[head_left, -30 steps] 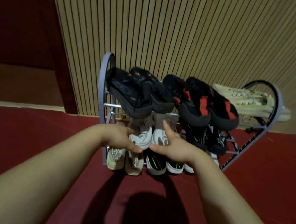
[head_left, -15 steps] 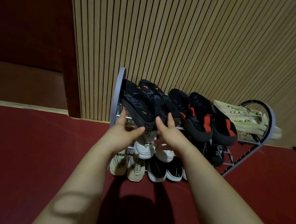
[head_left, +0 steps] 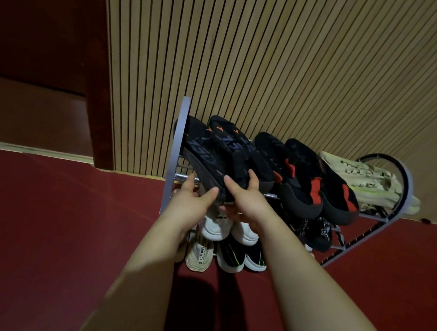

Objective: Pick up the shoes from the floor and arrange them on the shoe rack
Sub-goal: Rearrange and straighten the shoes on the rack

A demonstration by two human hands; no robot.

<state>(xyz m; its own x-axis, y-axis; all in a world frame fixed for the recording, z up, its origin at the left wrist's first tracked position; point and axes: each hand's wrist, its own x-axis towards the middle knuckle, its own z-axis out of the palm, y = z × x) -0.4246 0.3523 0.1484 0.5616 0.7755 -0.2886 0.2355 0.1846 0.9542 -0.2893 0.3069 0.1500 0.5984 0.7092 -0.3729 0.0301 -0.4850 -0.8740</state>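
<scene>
Left hand [head_left: 193,203] clasps the leftmost sandal [head_left: 201,152]; right hand [head_left: 246,199] clasps the second sandal [head_left: 242,144].

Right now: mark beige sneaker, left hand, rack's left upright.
beige sneaker [head_left: 363,178]: head view, laced upper.
left hand [head_left: 193,203]: head view, back of hand.
rack's left upright [head_left: 177,143]: head view, mid-bar.

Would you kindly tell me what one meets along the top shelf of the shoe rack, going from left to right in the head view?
Rack's left end frame → black sandals with purple lettering → black shoes with red patches → pale beige sneakers → rack's curved right end frame.
</scene>
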